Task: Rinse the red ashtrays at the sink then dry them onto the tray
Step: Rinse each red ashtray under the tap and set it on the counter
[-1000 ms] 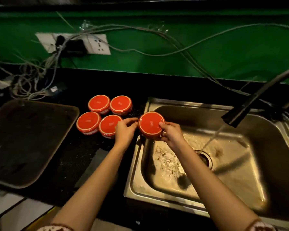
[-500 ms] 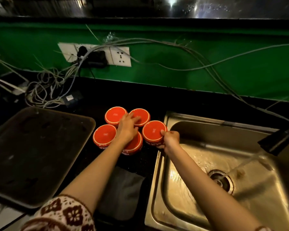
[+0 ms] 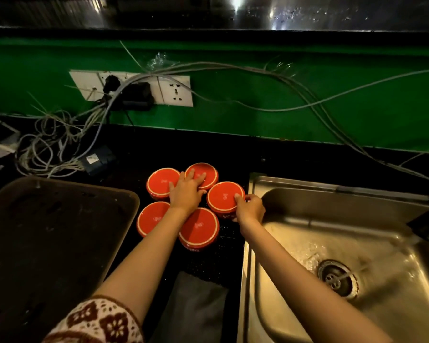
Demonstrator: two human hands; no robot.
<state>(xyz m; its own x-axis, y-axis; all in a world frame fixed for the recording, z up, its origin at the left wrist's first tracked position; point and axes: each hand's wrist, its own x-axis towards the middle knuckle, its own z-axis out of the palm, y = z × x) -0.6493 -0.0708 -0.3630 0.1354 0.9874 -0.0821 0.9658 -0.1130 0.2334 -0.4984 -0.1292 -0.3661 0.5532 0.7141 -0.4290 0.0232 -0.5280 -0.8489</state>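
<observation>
Surface: black counter [image 3: 233, 154] under a green wall [image 3: 258, 70]; I log tangled cables [image 3: 47, 149] and wall sockets [image 3: 175, 91].
Count: five red ashtrays [image 3: 154, 216], clustered between one tray [image 3: 47, 231] on the left and one sink [image 3: 332, 191] on the right.
Left hand [image 3: 186, 191]: fingers straight and spread, resting on the two far ashtrays.
Right hand [image 3: 250, 209]: thumb and fingers grip the sink-side ashtray [image 3: 223, 196] by its edge.

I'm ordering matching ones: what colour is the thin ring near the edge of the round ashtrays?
White, on the round red ashtrays; the head view shows it best.
</observation>
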